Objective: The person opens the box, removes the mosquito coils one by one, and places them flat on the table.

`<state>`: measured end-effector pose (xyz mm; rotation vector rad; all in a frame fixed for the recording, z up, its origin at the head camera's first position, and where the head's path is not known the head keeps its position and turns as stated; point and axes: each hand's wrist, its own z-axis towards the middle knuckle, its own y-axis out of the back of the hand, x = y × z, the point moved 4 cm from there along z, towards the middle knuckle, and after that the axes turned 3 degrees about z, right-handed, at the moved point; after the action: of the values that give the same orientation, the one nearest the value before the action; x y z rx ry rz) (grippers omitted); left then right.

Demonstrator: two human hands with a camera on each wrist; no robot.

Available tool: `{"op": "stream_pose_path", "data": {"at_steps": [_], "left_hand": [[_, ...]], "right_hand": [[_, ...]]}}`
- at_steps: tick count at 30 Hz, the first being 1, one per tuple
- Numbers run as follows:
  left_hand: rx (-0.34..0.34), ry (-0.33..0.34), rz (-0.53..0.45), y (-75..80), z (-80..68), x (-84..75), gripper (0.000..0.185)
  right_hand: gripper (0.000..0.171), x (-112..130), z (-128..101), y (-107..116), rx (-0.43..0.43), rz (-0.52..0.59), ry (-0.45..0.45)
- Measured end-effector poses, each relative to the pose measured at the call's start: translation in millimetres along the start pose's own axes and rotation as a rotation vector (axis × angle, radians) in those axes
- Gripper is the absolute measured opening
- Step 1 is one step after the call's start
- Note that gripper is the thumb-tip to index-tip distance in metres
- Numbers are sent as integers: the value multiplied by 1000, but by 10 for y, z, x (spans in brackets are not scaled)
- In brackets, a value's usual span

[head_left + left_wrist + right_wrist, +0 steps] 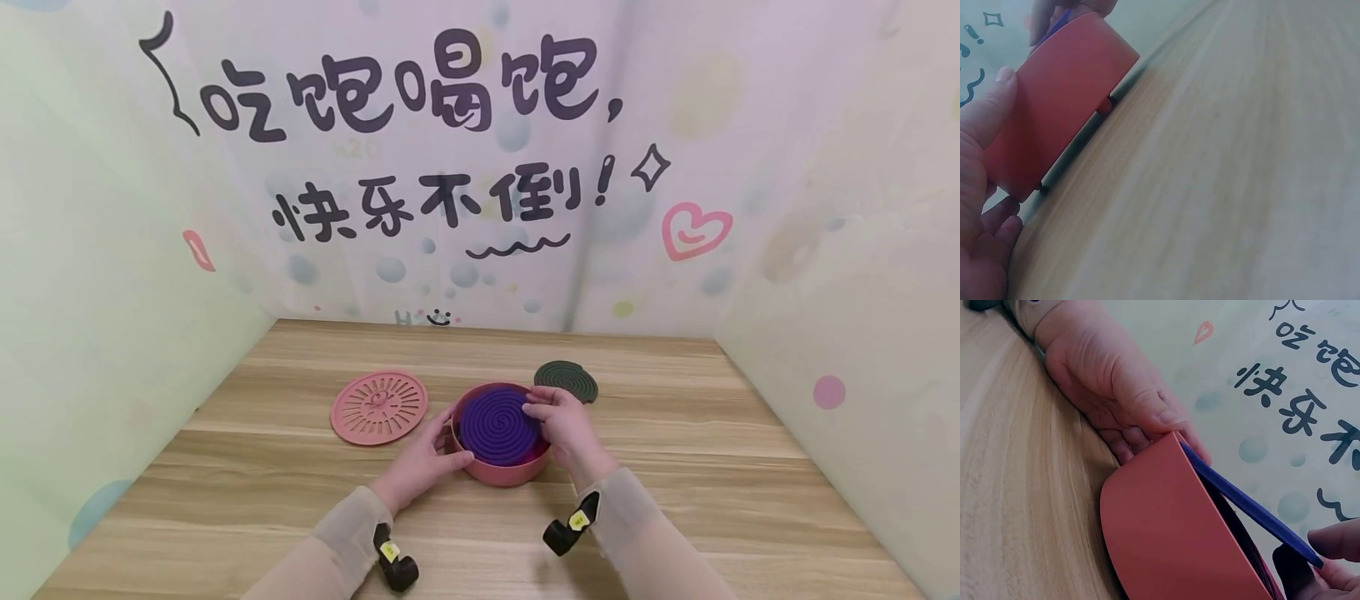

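Observation:
A round pink tin point(504, 475) stands in the middle of the table. Over its mouth lies a purple mosquito coil point(498, 425), tilted, with one edge at the rim and the other raised in the right wrist view. My left hand point(422, 465) grips the tin's left side, thumb against the wall in the left wrist view. At the coil's right edge, my right hand point(566, 425) pinches it between thumb and fingers point(1335, 540). Dark layers show inside the tin under the coil, mostly hidden.
Left of the tin lies its pink slotted lid point(379, 407), flat on the wooden table point(675, 467). A dark green coil point(567, 380) rests behind my right hand. A printed cloth wall point(450, 283) closes off the back and sides.

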<state>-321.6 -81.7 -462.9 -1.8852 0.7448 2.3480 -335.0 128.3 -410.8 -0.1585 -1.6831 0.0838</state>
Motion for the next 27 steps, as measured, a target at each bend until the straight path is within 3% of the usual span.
{"op": "stream_pose_path", "data": {"at_steps": [17,27], "left_hand": [[11,0,-10,-9,3,-24,80],[16,-12,-19,-12,11,-26,80]], "right_hand": [[29,-15,-29,-10,33,31,-69],[44,-2,-60,-47,120,64,-85]]}}
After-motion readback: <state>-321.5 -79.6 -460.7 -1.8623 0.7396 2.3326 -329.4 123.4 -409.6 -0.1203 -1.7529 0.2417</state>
